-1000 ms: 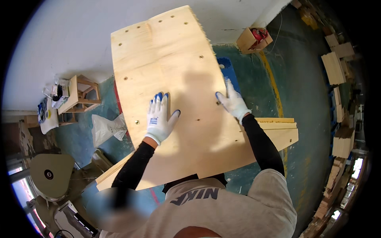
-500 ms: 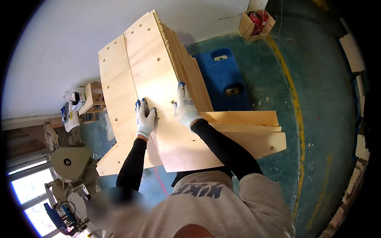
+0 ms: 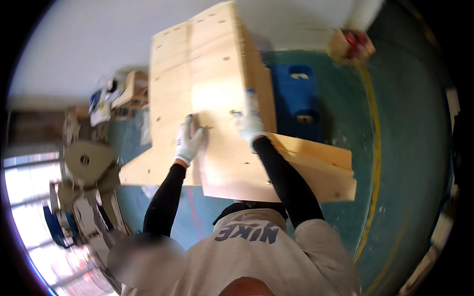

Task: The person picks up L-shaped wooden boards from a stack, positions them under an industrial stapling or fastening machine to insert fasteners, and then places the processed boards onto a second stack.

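A tall stack of pale plywood panels (image 3: 217,79) lies in front of me, its top face split by a lengthwise seam and dotted with small metal fittings. My left hand (image 3: 187,142), in a white glove with dark fingertips, rests on the top beside the seam, fingers stretched out. Farther right, my right hand (image 3: 250,121) wears a matching glove. It lies at the stack's right edge near a fitting, its fingers extended but smeared by motion. At the near end, the panels widen to both sides, and more plywood layers (image 3: 311,150) show beneath my right forearm.
A blue plastic pallet (image 3: 292,93) lies right of the stack on the green floor. Beyond is a wooden box (image 3: 345,47) with red objects inside, near a yellow floor line (image 3: 376,133). A beige machine (image 3: 89,163) stands left, below a small wooden rack (image 3: 133,93).
My view has turned, so the stack appears farther right and straighter. Both hands keep nearly the same places on the panels.
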Demonstrator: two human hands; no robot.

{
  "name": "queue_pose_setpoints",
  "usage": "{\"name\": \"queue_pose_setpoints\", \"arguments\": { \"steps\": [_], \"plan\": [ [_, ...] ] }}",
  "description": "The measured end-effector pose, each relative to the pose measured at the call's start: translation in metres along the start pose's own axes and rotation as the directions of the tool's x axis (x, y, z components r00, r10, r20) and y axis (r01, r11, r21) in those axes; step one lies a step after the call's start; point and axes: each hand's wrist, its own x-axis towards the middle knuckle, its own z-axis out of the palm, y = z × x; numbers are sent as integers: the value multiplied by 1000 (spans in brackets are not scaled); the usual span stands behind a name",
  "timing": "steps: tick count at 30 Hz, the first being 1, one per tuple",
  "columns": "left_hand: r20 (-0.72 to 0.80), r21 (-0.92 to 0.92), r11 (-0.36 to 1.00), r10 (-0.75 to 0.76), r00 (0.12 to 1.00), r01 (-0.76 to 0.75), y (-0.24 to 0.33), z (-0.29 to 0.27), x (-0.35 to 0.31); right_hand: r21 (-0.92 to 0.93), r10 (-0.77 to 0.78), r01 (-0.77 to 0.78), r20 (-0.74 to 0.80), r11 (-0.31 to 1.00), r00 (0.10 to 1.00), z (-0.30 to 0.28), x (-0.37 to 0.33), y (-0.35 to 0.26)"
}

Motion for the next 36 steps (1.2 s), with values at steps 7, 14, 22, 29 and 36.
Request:
{"name": "queue_pose_setpoints", "arguments": {
  "steps": [7,14,22,29,36],
  "plan": [
    [142,-65,963,-251,957,262,41,-78,-140,-242,-102,83,-67,967,993,-24,-4,2],
    [-57,-347,787,-561,826,510,-53,-112,-283,-510,-250,199,-32,837,968,-18,-76,-70],
    [63,-328,845,-428,902,423,-169,-181,-311,-796,139,532,585,288,799,57,-207,-125],
    [240,-274,791,-494,836,547,-200,-236,-323,-818,149,544,571,185,807,86,-172,-129],
    [240,-318,724,-563,791,612,-210,-242,-359,-797,116,543,585,265,803,79,-172,-121]
  ]
}}
